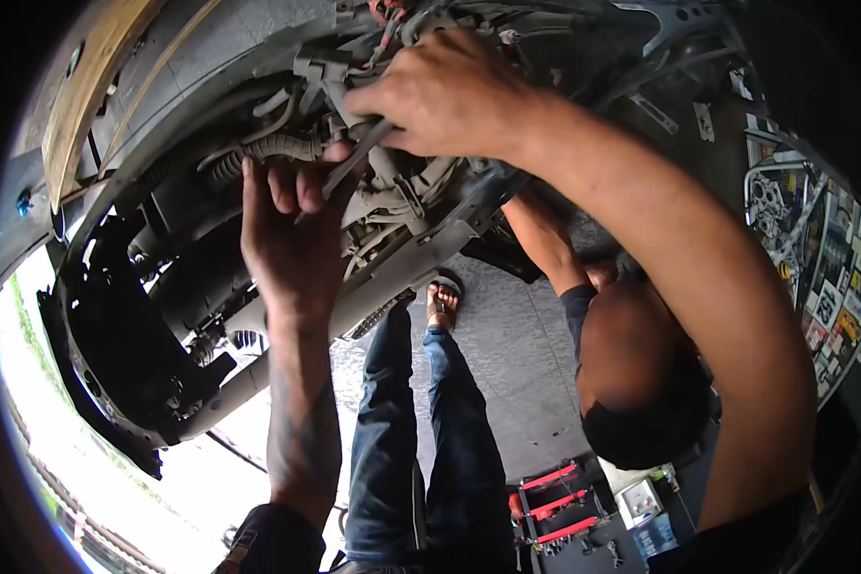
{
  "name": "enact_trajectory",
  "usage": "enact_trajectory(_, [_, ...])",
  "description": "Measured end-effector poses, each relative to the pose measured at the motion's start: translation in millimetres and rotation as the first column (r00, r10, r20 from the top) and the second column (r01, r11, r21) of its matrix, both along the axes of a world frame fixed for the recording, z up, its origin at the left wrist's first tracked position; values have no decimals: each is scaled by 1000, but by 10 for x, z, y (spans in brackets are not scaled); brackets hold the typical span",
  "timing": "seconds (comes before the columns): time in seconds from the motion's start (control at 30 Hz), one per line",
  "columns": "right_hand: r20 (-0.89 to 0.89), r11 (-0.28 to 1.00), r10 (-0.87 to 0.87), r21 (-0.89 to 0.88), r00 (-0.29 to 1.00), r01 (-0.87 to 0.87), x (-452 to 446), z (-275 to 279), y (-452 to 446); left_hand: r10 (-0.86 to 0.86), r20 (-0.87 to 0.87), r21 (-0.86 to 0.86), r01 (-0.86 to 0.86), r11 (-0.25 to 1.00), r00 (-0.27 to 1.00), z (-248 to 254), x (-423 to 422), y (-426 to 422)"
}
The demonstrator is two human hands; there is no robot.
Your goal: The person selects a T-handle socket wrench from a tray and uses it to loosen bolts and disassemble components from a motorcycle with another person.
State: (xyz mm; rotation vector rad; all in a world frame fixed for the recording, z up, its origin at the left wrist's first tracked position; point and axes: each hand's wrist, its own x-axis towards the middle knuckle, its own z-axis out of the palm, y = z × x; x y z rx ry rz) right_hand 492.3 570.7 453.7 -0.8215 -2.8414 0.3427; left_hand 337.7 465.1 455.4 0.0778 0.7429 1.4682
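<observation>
Both of my hands are up among the greasy parts on a vehicle's underside. My left hand (297, 225) is palm up with its fingers curled round the lower part of a grey metal tool (359, 158). Higher and to the right, my right hand (440, 96) has its fingers bent at the tool's upper end, close to a grey metal joint (325, 72). A ribbed hose (277, 146) lies just above my left fingers. The far end of the tool is hidden behind my right hand.
A co-worker (631, 354) is low at the right, one arm raised to the vehicle. A long metal bar (392, 273) crosses below my hands. Red-barred equipment (560, 497) stands on the floor; a rack of parts (823, 277) is far right.
</observation>
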Motion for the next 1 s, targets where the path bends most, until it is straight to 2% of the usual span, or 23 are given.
enact_trajectory(0.03, [141,993,-11,-115,990,27,-27,63,-5,-45,-290,-89,20,996,956,61,-22,-43])
enact_trajectory(0.07, [136,993,-17,-112,991,32,-81,66,-6,-103,-555,-172,7,985,825,198,-9,1])
enact_trajectory(0.1, [200,984,-59,-152,978,90,-138,71,-7,-99,-558,-168,4,986,824,235,-21,39])
enact_trajectory(0.13, [268,968,-101,-194,958,156,-178,81,-18,-250,-849,-187,178,966,466,263,-44,84])
enact_trajectory(0.17, [378,926,-81,-313,922,210,-218,194,-12,-282,-959,-268,323,908,-4,278,-66,165])
enact_trajectory(0.2, [345,942,-92,-274,934,194,-222,163,-32,-316,-948,-311,361,879,-48,258,-91,242])
enact_trajectory(0.27, [286,926,-36,-350,958,140,-148,203,-25,-566,-787,-607,476,637,-246,343,-111,373])
enact_trajectory(0.3, [289,928,-35,-345,957,138,-131,213,-8,-592,-764,-630,498,597,-257,317,-64,336])
enact_trajectory(0.33, [293,938,54,-343,955,52,-130,220,15,-613,-772,-607,479,634,-166,206,-7,194])
enact_trajectory(0.37, [298,940,142,-338,944,-35,-134,206,46,-551,-803,-593,402,698,-227,226,37,150])
enact_trajectory(0.4, [329,934,137,-356,934,-11,-158,195,59,-495,-820,-570,321,756,-288,243,74,135])
enact_trajectory(0.43, [312,931,114,-364,943,8,-147,191,41,-501,-818,-572,316,757,-281,240,99,137])
enact_trajectory(0.5, [298,930,110,-368,948,8,-128,230,88,-461,-797,-573,247,782,-390,212,131,167])
enact_trajectory(0.53, [286,922,146,-387,947,-25,-124,194,98,-504,-769,-614,237,753,-393,184,126,163])
enact_trajectory(0.6, [268,908,203,-412,942,-78,-143,168,106,-475,-787,-576,193,794,-394,201,161,145])
enact_trajectory(0.67, [321,902,125,-431,939,27,-168,202,88,-415,-778,-544,175,821,-471,162,164,153])
enact_trajectory(0.7, [400,867,128,-489,908,93,-185,236,90,-461,-749,-609,221,762,-477,193,117,207])
enact_trajectory(0.73, [334,896,36,-429,942,118,-158,201,24,-498,-722,-661,266,701,-481,224,70,292])
enact_trajectory(0.83, [273,931,24,-356,962,78,-175,189,6,-462,-761,-615,280,738,-455,241,21,321])
enact_trajectory(0.87, [304,910,38,-404,952,93,-192,203,21,-423,-790,-579,310,755,-444,231,10,304])
enact_trajectory(0.9, [341,886,50,-448,939,116,-191,222,28,-504,-751,-639,277,717,-427,253,50,276])
enact_trajectory(0.93, [342,889,64,-447,937,103,-187,242,43,-540,-757,-638,240,731,-369,208,113,191])
enact_trajectory(1.0, [439,872,178,-486,881,66,-188,253,11,-463,-834,-529,193,827,-301,226,182,97])
